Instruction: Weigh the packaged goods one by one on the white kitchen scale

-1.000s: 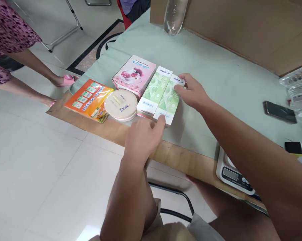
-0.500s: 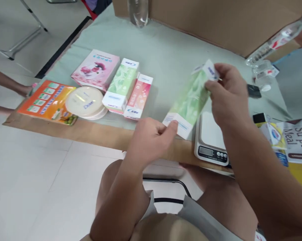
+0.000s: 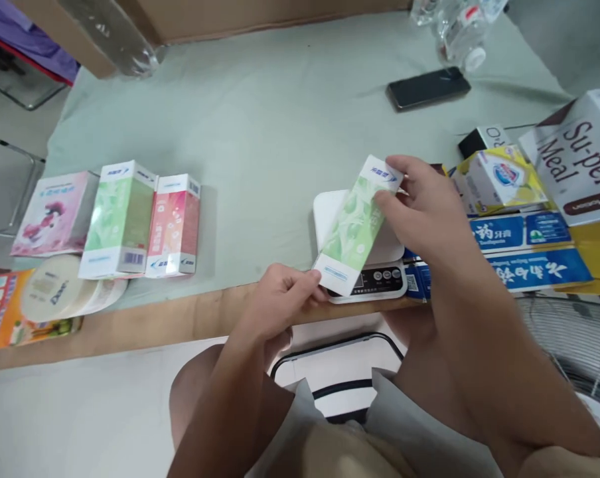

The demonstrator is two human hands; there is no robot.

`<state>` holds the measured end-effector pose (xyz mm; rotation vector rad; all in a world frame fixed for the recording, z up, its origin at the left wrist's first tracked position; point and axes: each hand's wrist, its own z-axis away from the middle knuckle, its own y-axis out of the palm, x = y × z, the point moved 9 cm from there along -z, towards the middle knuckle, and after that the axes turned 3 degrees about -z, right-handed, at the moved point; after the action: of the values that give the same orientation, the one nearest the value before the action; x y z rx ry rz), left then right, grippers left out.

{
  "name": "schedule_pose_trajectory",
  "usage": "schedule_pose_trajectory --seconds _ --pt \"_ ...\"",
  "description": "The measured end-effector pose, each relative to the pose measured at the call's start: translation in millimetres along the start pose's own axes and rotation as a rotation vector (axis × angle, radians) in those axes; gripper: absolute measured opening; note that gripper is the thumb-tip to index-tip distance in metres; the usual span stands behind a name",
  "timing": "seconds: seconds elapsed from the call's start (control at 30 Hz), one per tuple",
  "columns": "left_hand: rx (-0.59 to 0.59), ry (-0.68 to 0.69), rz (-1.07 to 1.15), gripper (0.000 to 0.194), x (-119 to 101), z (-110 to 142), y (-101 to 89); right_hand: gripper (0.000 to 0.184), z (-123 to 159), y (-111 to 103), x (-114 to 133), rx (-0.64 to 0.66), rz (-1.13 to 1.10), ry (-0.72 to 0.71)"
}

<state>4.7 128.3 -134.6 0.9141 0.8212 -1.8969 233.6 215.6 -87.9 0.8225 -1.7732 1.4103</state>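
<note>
A long green and white carton is slanted over the white kitchen scale, covering much of its pan and part of its button panel. My right hand grips the carton's upper end between thumb and fingers. At the lower left corner, my left hand pinches the carton with thumb and fingertips. Whether the carton touches the scale is unclear. To the left, another green carton stands beside a pink-red carton.
At left are a pink box, a round Dove tub and an orange packet. Blue toothpaste boxes, a yellow soap box and a Su-per Meal package crowd the right. A phone lies farther back.
My view has swung right. Both hands have brought the green carton over the scale, where it had been to the left of it. The grip continues at both ends.
</note>
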Motion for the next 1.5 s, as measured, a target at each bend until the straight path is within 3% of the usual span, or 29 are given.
schedule_pose_trajectory --seconds 0.1,0.2,0.3,0.37,0.43,0.6,0.73,0.83,0.97,1.07,1.17,1.33,1.43,1.5 --pt "-0.048 0.072 -0.036 0.049 -2.6 -3.0 -16.1 0.047 4.0 -13.5 12.9 -0.012 0.067 -0.097" --pt "-0.271 0.203 0.027 0.049 -9.7 -4.5 -43.2 0.04 12.3 -25.7 24.7 -0.041 0.087 -0.141" --pt "-0.408 0.15 0.011 0.031 -8.4 -6.2 -51.0 0.034 22.4 -29.8 33.7 -0.052 0.058 -0.169" --pt "-0.356 0.043 -0.051 0.028 -6.7 -8.9 -41.5 0.031 29.1 -31.3 37.1 -0.058 0.031 -0.172" --pt "-0.272 -0.009 -0.125 0.039 -10.5 -9.1 -30.7 0.029 35.0 -34.1 38.5 -0.062 0.004 -0.164" --pt "-0.18 -0.007 -0.186 0.062 -26.5 -10.0 -22.8 0.026 44.1 -47.6 37.5 -0.066 -0.06 -0.161" --pt "-0.084 -0.034 -0.13 0.059 -31.2 -16.5 -16.9 0.026 46.4 -63.2 33.1 -0.056 -0.139 -0.156" --pt "-0.094 -0.05 -0.038 0.055 -34.7 -15.3 -17.9 0.026 48.5 -78.1 30.4 -0.044 -0.203 -0.151" --pt "-0.224 -0.008 0.116 0.05 -55.5 -6.2 -15.6 0.028 55.8 -100.4 32.6 -0.037 -0.275 -0.147" --pt "-0.277 0.072 0.205 0.051 -90.2 -6.5 12.7 0.034 62.1 -109.3 36.1 0.022 -0.373 -0.104" --pt "-0.187 0.132 0.222 0.061 -129.6 -21.5 67.1 0.043 64.3 -118.1 32.7 0.027 -0.469 -0.039" --pt "0.035 0.256 0.182 0.064 -178.9 -54.2 147.9 0.038 59.4 -158.6 -0.1 -0.277 -0.463 0.019" --pt "0.179 0.276 0.03 0.06 -193.1 -77.1 180.8 0.035 59.7 -182.2 -26.2 -0.423 -0.454 0.082" --pt "0.227 0.263 -0.025 0.06 -202.4 -98.3 192.8 0.033 63.4 -197.8 -39.1 -0.523 -0.423 0.117"
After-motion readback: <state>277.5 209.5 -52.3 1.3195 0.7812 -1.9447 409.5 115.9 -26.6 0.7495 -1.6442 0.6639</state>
